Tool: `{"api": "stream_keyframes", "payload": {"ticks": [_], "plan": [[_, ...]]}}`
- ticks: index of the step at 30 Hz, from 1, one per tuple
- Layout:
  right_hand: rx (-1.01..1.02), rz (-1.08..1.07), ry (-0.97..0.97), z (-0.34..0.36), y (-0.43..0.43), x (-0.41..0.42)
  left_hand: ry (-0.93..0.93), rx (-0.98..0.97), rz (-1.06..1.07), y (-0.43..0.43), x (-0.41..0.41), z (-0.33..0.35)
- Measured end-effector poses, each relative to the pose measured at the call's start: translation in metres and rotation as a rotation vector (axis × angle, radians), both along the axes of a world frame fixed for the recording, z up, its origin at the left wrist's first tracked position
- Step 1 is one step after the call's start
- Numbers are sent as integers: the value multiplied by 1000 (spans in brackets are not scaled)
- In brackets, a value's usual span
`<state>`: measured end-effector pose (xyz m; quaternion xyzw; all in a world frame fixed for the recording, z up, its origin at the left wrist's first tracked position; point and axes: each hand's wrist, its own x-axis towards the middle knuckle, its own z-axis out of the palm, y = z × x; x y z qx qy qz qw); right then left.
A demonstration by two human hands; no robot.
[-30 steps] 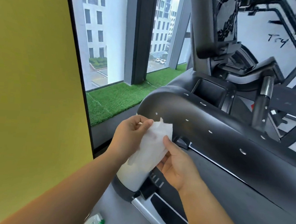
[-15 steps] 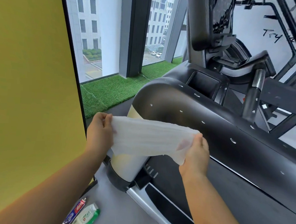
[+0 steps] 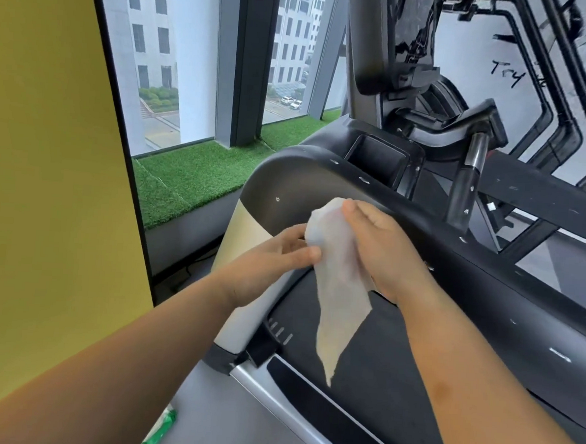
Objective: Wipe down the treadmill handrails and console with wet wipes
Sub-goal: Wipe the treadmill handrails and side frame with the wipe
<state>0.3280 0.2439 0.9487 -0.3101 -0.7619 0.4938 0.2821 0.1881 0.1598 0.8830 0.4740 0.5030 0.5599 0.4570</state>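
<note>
Holding wet wipe bunched in closed grip of right hand, pinching its near edge in thumb-and-finger grip of left hand, both close before curved end of black handrail, contact unclear, tail hanging loose over treadmill belt, green wipes pack on floor at bottom edge.

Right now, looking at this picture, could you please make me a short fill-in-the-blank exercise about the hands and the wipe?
1. The right hand holds a white ____.
2. The left hand touches the wipe, whose loose end hangs ____.
3. The wall beside the window is ____.
Missing words: wipe; down; yellow.
</note>
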Motion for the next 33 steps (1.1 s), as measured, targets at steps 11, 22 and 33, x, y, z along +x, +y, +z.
{"api": "stream_keyframes", "payload": {"ticks": [11, 22, 33], "plan": [[-997, 93, 424, -43, 14, 33, -53, -85, 360, -6, 13, 16], [-215, -140, -74, -78, 12, 29, 191, -205, 376, -10, -7, -12], [164, 36, -510, -54, 30, 38, 786, -181, 333, -6, -18, -9]]}}
